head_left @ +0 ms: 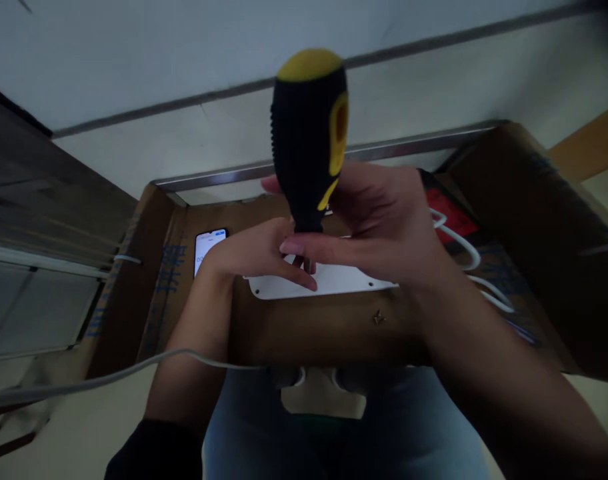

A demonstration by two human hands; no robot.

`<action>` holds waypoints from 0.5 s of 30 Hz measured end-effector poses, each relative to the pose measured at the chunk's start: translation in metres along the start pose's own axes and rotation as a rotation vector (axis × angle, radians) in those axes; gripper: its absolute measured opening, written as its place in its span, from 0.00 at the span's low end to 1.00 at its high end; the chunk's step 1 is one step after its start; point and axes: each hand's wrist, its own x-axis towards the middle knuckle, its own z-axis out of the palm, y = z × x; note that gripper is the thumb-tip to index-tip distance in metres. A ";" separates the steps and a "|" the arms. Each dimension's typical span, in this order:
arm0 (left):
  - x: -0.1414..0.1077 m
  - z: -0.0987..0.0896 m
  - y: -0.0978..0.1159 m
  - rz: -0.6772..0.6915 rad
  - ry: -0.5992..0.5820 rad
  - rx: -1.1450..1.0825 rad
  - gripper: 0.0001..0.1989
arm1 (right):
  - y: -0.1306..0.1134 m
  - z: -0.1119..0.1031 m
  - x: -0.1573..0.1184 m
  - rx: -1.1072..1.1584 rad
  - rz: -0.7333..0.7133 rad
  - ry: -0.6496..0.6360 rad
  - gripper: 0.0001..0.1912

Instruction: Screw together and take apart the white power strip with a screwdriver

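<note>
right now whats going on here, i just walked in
A person is working over an open brown cardboard box. Their right hand holds a black-and-yellow screwdriver upright by its ribbed grip, the metal shaft pointing down at a flat white plate. Their left hand sits beside the shaft, fingers over the plate. A smartphone with a lit screen and a white cable are in the box.

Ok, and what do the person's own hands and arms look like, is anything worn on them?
The left hand and right hand are bare: no gloves, and no rings or watch show. The left forearm is bare down to a black sleeve near the lower edge of the view. Any sleeve on the right arm cannot be made out.
</note>
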 end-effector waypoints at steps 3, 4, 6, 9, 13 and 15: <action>-0.002 -0.003 0.003 -0.001 0.024 0.029 0.19 | 0.000 0.000 -0.003 0.043 0.035 0.032 0.26; -0.003 -0.005 0.003 -0.012 0.029 0.057 0.17 | -0.001 0.000 -0.004 0.045 0.044 0.038 0.25; -0.004 -0.008 0.000 -0.023 0.033 0.114 0.14 | -0.002 0.001 -0.004 0.055 0.044 0.060 0.25; -0.001 -0.009 -0.011 0.003 0.032 0.156 0.13 | -0.004 0.003 -0.003 0.071 0.036 0.098 0.24; 0.003 -0.005 -0.023 0.014 0.034 0.119 0.12 | -0.007 0.005 0.000 0.062 0.013 0.103 0.21; 0.003 -0.004 -0.024 0.013 0.051 0.069 0.11 | -0.007 0.005 0.000 0.071 -0.003 0.099 0.21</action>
